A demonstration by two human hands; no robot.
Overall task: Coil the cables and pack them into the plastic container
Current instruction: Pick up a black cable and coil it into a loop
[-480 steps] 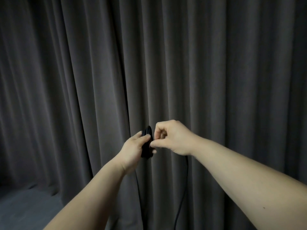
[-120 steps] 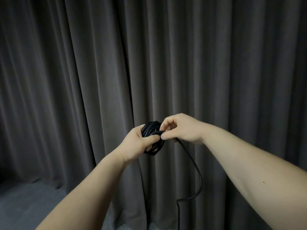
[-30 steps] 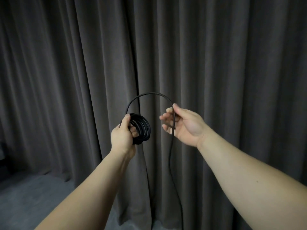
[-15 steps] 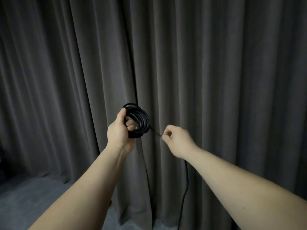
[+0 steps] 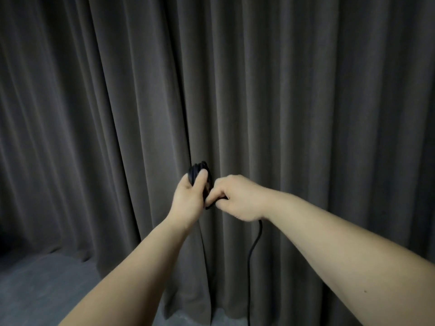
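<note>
While left hand (image 5: pixel 188 198) grips coil (image 5: pixel 199 169), right hand (image 5: pixel 235 198) seemingly pinches cable (image 5: pixel 255 241).

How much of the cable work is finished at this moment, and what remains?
Done: several loops form a coil gripped by the left hand. In hand: the right hand pinches the next stretch beside it. Left: the loose cable hanging toward the floor; packing too, as no container is in view.

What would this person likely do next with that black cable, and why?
Probably draw up another stretch and lay one more loop onto the coil. The left hand grips the coiled black cable, the right hand pinches the strand right beside it, and a loose tail hangs down past the frame's bottom, so winding looks unfinished. No container is in view.
</note>
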